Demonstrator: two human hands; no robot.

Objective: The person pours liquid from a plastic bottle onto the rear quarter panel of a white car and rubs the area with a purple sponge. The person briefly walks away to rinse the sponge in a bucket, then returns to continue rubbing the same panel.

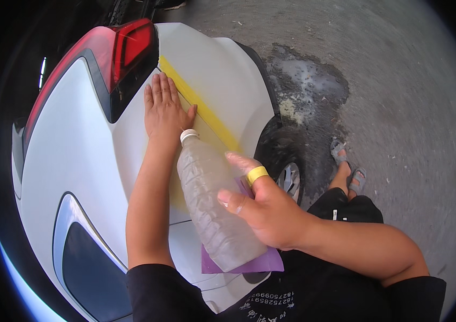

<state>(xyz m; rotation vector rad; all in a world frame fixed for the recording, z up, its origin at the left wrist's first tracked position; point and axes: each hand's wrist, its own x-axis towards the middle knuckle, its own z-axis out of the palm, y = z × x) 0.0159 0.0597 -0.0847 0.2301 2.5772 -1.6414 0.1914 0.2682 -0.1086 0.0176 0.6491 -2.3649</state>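
Beyond the yellow strip, the white panel lies open — the bottle (tilted, in the right hand) crowds the left forearm.

On grey ground, a dark puddle, whitish in the middle, pale yellow at one side. Near it, grey sandals; lower down, black shorts, black shirt.

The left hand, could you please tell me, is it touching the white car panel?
Touching: the head view shows the left hand lying flat, palm down, on the white car panel.
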